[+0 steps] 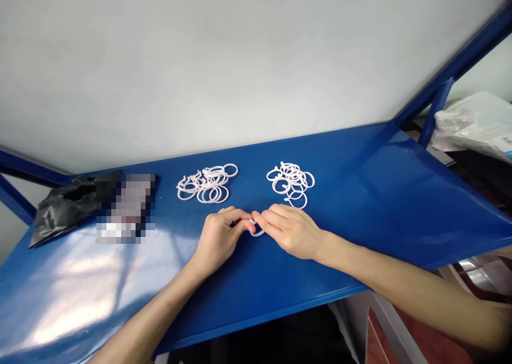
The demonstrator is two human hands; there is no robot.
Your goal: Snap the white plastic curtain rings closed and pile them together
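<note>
Between my two hands is a white plastic ring (257, 234), its lower curve showing below the fingertips. My left hand (222, 236) pinches it from the left with thumb and forefinger. From the other side my right hand (290, 229) grips it, fingertips meeting those of the left. The fingers cover the ring's upper part. Beyond my left hand lies a loose pile of white rings (208, 184), several with small hooked ends. A second pile of similar rings (294, 180) rests just past my right hand; small knobs show on some of them.
The blue table (360, 193) meets a pale wall (240, 60) at the back. On its left side lie a black plastic bag (68, 206) and a blurred-out flat object (128, 206). Blue frame bars (436, 110) rise at the right, near a white plastic bag (476, 124).
</note>
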